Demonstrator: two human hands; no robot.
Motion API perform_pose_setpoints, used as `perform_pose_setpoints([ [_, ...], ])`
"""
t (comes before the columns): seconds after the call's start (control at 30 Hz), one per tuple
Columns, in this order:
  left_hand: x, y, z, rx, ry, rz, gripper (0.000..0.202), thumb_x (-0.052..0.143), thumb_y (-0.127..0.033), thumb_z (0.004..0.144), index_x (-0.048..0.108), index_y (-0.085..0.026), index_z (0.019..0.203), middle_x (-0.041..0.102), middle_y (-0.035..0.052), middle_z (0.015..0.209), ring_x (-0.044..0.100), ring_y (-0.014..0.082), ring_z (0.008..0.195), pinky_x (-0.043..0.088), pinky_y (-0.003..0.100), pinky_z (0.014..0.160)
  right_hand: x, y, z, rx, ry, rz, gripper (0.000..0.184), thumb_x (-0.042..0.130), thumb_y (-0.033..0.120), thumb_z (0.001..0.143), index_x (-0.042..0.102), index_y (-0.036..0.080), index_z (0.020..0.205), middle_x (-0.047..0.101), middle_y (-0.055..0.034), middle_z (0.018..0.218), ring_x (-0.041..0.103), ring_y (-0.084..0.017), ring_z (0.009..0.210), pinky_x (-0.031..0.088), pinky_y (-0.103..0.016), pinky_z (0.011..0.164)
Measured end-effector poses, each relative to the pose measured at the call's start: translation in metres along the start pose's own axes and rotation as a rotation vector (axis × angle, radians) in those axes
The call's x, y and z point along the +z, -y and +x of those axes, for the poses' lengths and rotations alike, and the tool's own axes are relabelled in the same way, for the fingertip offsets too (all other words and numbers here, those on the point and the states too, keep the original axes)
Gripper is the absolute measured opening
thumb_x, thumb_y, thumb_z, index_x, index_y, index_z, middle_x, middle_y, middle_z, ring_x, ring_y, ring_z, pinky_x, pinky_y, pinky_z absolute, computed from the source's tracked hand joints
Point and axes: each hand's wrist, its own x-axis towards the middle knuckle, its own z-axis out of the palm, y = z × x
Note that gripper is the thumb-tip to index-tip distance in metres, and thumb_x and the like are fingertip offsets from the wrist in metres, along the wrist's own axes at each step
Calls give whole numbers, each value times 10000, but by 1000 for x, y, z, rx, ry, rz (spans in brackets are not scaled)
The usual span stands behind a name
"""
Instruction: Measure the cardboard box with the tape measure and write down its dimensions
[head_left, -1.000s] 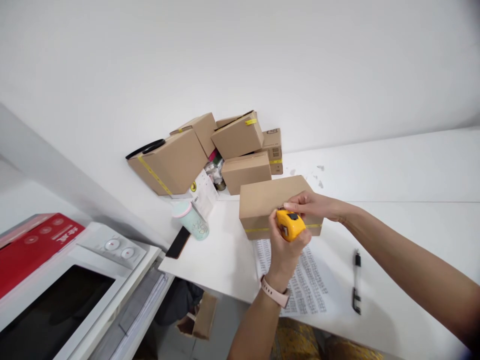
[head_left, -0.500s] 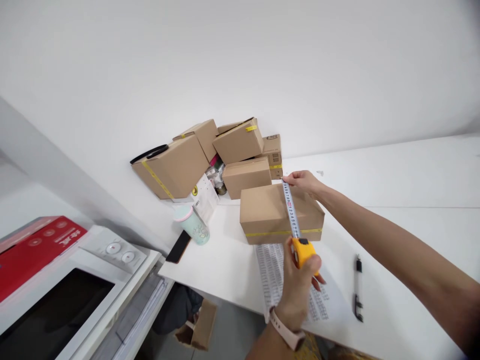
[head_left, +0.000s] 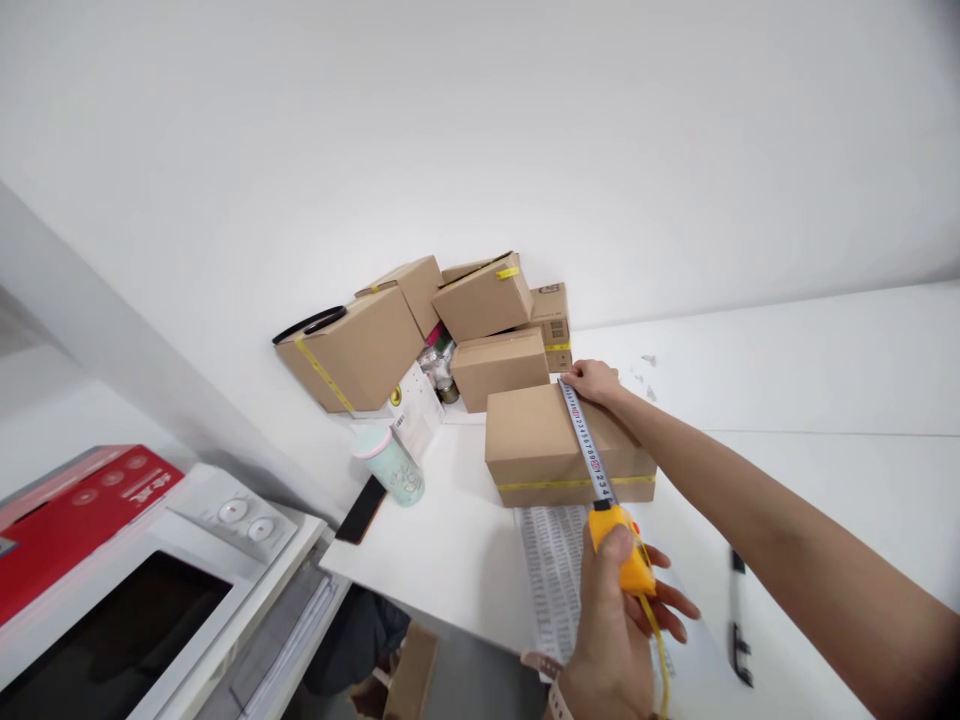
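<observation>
My left hand [head_left: 611,610] is wrapped round the yellow case of a tape measure [head_left: 622,548], just in front of a closed cardboard box [head_left: 525,435] with yellow tape along its side. From the case the numbered metal blade [head_left: 586,440] runs across the box top to its far edge. There my right hand [head_left: 594,382] pinches the blade near its end, fingers closed. A yellow strap hangs from the case. Beneath the box and my left hand lies a printed sheet [head_left: 551,570], partly covered.
Several cardboard boxes [head_left: 484,298] are piled against the wall. A mint tumbler [head_left: 394,465] stands beside a dark flat object [head_left: 361,510]. To the right lies a black-and-clear pen [head_left: 739,620]. A white microwave [head_left: 247,515] and a red box [head_left: 90,510] are at left.
My left hand has drawn the tape measure case toward me and slightly right, so more blade is out. My right hand stays at the far edge of the box. The view has shifted slightly.
</observation>
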Motion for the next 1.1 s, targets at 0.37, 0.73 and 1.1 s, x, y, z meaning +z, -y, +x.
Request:
perform_pose_setpoints([
  [0.37,1,-5,7,68,11,-27,621,863,-589,543,684,-174,968,639,90,1010,673,185,738,489,245,506,5,-5,7,12,6,-21,186,659,388,852,742,233,910,755,-84,1026,651,-294,1050,389,-433,962],
  [0.73,-12,-22,36,-11,137,0,523,824,-492,620,651,-129,955,643,73,939,602,119,631,398,202,488,-7,-2,-3,13,5,211,238,659,416,852,753,203,802,770,-84,904,667,-293,1003,452,-417,946],
  [1.1,-139,-70,52,784,-326,341,644,839,-420,697,547,-268,1250,675,67,1203,632,176,878,462,285,755,-40,-118,-124,225,-70,722,369,607,525,888,751,189,935,758,-151,1114,695,-290,1045,545,-429,957],
])
